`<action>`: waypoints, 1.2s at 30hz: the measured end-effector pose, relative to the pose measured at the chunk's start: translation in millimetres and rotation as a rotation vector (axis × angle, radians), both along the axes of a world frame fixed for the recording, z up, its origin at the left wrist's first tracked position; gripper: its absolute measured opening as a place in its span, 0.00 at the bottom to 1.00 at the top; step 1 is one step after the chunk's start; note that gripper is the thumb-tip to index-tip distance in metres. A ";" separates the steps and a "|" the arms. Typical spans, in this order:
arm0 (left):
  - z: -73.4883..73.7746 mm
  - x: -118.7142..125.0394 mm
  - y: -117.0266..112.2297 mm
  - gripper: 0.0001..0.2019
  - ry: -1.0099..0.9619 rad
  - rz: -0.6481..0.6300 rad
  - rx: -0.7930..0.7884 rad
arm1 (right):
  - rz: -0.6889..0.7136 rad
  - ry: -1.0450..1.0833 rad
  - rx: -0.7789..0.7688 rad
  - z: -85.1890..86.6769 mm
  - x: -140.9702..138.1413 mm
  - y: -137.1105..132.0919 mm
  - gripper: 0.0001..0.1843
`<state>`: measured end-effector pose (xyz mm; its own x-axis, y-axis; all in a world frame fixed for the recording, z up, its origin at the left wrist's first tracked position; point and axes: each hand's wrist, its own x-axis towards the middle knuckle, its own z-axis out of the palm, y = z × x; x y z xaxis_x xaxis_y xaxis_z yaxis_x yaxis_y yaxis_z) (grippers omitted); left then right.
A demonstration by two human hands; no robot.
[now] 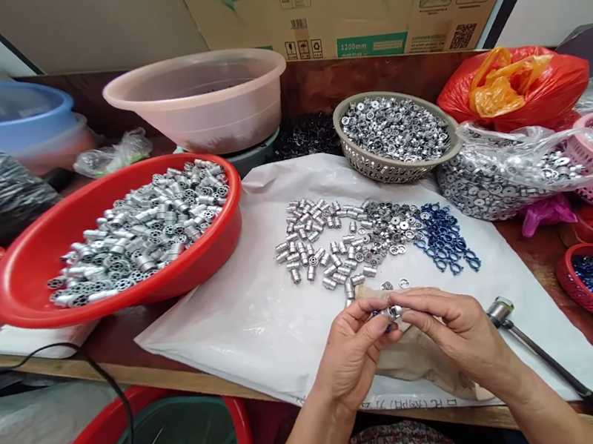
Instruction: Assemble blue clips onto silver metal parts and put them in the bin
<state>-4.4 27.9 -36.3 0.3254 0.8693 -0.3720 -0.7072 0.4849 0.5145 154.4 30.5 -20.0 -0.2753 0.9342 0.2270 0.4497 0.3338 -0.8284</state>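
Observation:
My left hand (343, 353) and my right hand (453, 325) meet fingertip to fingertip near the front edge of the table. Both are closed on a small silver cylindrical part (394, 312); a bit of blue shows beside it, partly hidden by my left fingers. Beneath my hands lies a beige cloth (423, 363). Just beyond them, loose silver cylinders (340, 264), thin silver rings and discs (396, 227), and blue ring-shaped pieces (442, 236) are spread on a white sheet (247, 335). A hammer (548, 358) with a dark handle rests right of my right hand.
At left stands a red basin (215, 242) of silver cylinders. Behind are a pink basin (200, 110), a grey basket (401, 170) of silver parts and a clear bag (476, 186). A small red basket (585, 307) sits right; a green basket (199, 425) is below the table edge.

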 end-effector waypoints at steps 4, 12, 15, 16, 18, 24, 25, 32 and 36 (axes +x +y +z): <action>-1.7 -0.2 -0.6 0.11 0.007 -0.002 0.009 | -0.007 -0.025 -0.014 1.9 -0.6 -0.4 0.12; 0.9 -2.3 -3.2 0.12 0.114 -0.025 0.062 | 0.056 -0.069 0.018 3.3 1.0 -0.5 0.13; 2.4 -3.4 -3.0 0.13 0.156 -0.021 0.074 | 0.031 -0.088 0.083 2.5 -2.7 -3.5 0.14; 2.7 -3.6 -2.7 0.13 0.163 -0.021 0.071 | 0.012 -0.075 0.102 1.2 -3.5 -4.6 0.14; 3.0 -3.5 -2.3 0.14 0.173 -0.031 0.061 | -0.024 -0.032 0.114 -2.9 -3.1 -6.4 0.14; 3.8 1.8 -3.2 0.13 0.260 -0.040 0.087 | -0.007 0.043 0.034 -12.3 2.1 -10.5 0.14; 4.0 2.9 -3.5 0.13 0.279 -0.035 0.093 | -0.026 0.037 0.065 -11.3 -0.1 -11.2 0.14; 0.7 2.1 -0.8 0.07 0.674 -0.077 0.321 | -0.068 -0.241 0.146 -8.2 17.9 -26.2 0.17; -6.3 -2.3 4.7 0.13 1.146 -0.106 0.720 | -0.474 -0.692 0.072 -37.3 101.4 -61.7 0.31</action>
<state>-6.8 32.6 -42.7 0.2196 0.9745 0.0463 0.3094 -0.1145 0.9440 255.9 -31.2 -57.3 0.0438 0.9758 0.2144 0.9543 0.0227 -0.2980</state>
